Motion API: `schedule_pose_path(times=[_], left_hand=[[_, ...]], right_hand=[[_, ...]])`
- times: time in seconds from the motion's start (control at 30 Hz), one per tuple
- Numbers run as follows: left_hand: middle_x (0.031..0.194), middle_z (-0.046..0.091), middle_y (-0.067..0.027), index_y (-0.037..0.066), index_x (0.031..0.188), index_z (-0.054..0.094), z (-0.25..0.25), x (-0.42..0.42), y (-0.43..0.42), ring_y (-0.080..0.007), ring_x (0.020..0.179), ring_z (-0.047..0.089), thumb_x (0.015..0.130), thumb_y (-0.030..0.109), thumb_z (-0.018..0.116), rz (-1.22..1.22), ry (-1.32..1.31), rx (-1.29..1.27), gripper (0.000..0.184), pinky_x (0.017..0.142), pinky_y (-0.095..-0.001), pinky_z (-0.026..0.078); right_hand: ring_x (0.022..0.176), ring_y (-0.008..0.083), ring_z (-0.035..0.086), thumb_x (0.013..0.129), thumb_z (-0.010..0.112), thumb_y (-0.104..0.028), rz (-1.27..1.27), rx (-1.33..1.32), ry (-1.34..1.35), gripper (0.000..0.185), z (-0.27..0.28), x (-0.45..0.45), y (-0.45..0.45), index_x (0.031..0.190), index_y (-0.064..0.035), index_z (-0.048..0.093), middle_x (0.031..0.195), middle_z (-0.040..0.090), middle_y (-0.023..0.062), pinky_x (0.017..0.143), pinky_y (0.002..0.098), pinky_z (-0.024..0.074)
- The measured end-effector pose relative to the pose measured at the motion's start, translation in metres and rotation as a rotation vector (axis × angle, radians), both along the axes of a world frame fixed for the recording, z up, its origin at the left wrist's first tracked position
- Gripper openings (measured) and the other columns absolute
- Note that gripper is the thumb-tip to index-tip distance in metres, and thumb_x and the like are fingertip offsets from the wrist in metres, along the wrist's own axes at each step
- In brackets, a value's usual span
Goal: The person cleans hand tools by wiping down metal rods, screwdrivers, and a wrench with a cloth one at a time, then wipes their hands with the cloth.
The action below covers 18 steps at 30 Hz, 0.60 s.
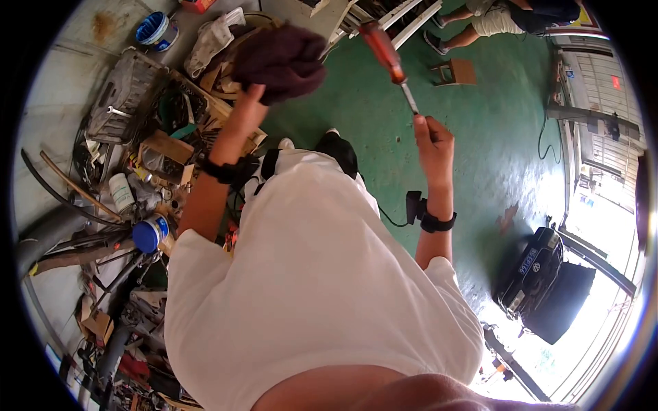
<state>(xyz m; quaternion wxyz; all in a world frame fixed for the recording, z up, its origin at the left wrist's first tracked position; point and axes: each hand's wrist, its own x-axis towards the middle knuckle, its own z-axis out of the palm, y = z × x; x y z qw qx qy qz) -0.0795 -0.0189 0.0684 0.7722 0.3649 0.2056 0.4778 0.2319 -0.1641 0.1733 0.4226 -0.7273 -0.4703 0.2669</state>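
Well, my right grip (434, 142) is closed around the shaft of a red-handled screwdriver (392, 63), which extends ahead of it, long axis slanting forward and leftward, handle farthest out. My left grip (249, 107) clasps a bunched maroon cloth (284, 63), left of that handle with a gap between; the screwdriver is nearer my right. Beyond are the green floor (377, 137) and a wooden stool (460, 72).

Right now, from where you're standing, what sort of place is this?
Probably a car repair workshop: a dark car shows at the right of the view, a wrench shows at the left, and the right hand holds what looks like a red-handled screwdriver by its shaft.
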Motion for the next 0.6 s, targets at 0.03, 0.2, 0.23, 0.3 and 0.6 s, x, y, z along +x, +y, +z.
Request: schedule_pose_path(times=[0.03, 0.2, 0.23, 0.3, 0.6], left_hand=[[0.149, 0.042, -0.0096, 0.009, 0.149, 0.035, -0.004, 0.009, -0.001, -0.0273, 0.134, 0.044, 0.097, 0.041, 0.060, -0.074, -0.096, 0.060, 0.066, 0.116, -0.0400, 0.031], [0.137, 0.052, -0.0088, 0.006, 0.141, 0.043, 0.025, 0.058, -0.016, -0.0238, 0.127, 0.052, 0.090, 0.031, 0.069, -0.328, -0.312, -0.131, 0.062, 0.110, -0.0410, 0.040], [0.133, 0.054, -0.0086, 0.006, 0.139, 0.045, 0.031, 0.062, -0.017, -0.0228, 0.124, 0.053, 0.089, 0.024, 0.071, -0.366, -0.369, -0.200, 0.059, 0.107, -0.0400, 0.043], [0.123, 0.059, -0.0072, 0.007, 0.131, 0.051, 0.044, 0.069, -0.017, -0.0198, 0.116, 0.058, 0.086, 0.012, 0.074, -0.345, -0.368, -0.246, 0.051, 0.099, -0.0367, 0.048], [0.111, 0.064, -0.0049, 0.004, 0.123, 0.057, 0.080, 0.056, -0.028, -0.0164, 0.101, 0.063, 0.080, 0.002, 0.074, -0.255, -0.318, -0.138, 0.047, 0.086, -0.0316, 0.052]], right_hand=[[0.058, 0.0045, 0.028, 0.097, 0.066, -0.026, 0.046, 0.001, 0.007, 0.040, 0.000, -0.010, 0.003, 0.070, -0.0017, 0.049, 0.059, 0.033, -0.0058, 0.048, 0.0265, 0.0229], [0.058, 0.0039, 0.029, 0.096, 0.067, -0.022, 0.201, -0.008, 0.011, 0.034, -0.011, -0.052, 0.012, 0.074, 0.0005, 0.057, 0.059, 0.035, -0.0033, 0.047, 0.0262, 0.0247], [0.058, 0.0051, 0.032, 0.097, 0.066, -0.020, 0.223, -0.020, 0.046, 0.030, -0.013, -0.058, 0.014, 0.077, 0.0020, 0.060, 0.059, 0.037, -0.0023, 0.048, 0.0270, 0.0275], [0.060, 0.0050, 0.034, 0.098, 0.064, -0.020, 0.269, 0.009, 0.085, 0.031, -0.032, -0.059, 0.015, 0.076, 0.0011, 0.058, 0.060, 0.039, -0.0034, 0.050, 0.0258, 0.0294], [0.058, 0.0059, 0.039, 0.102, 0.055, -0.012, 0.540, 0.016, 0.380, 0.026, -0.042, -0.051, 0.024, 0.079, 0.0015, 0.060, 0.064, 0.049, -0.0024, 0.052, 0.0254, 0.0323]])
